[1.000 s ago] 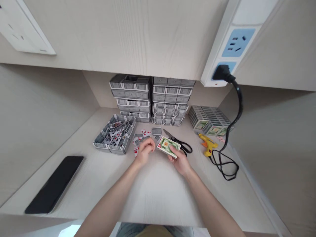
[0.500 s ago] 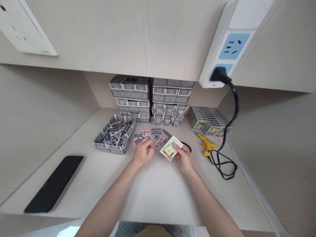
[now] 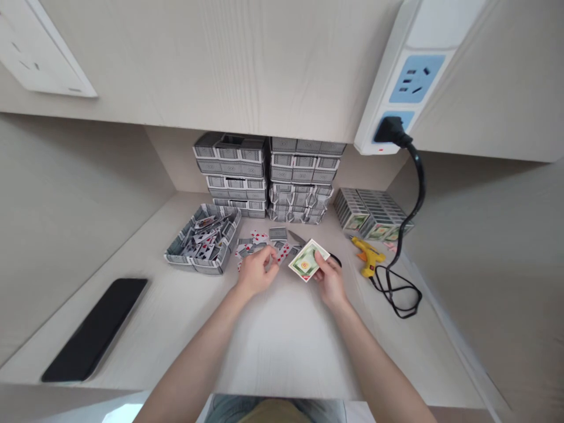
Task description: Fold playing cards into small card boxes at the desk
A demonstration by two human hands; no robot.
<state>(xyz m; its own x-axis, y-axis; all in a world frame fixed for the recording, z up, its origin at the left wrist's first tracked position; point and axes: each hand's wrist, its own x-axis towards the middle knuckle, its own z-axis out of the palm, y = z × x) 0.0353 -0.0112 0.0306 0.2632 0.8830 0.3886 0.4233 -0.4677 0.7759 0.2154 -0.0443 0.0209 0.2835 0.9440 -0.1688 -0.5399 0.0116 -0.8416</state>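
Observation:
My right hand grips a card pack, green-faced with a pale border, thumb on top and fingers beneath. To its left my left hand hovers over the tabletop with thumb and fingertips pinched together; anything between them is too small to make out. Loose playing cards lie just beyond the left hand, some face up, some face down. Scissors rest partly hidden behind the pack and the right hand. A basket woven from folded cards, filled with loose cards, stands left of the left hand.
Stacked card-woven boxes stand against the back wall. At right are a block of card packs and a yellow glue gun with a coiled black cord. A black phone-like slab lies at left. A power strip hangs above.
My left hand has shifted slightly right, its pinched fingertips now turned more to the right. The card pack in my right hand has moved a little up and right.

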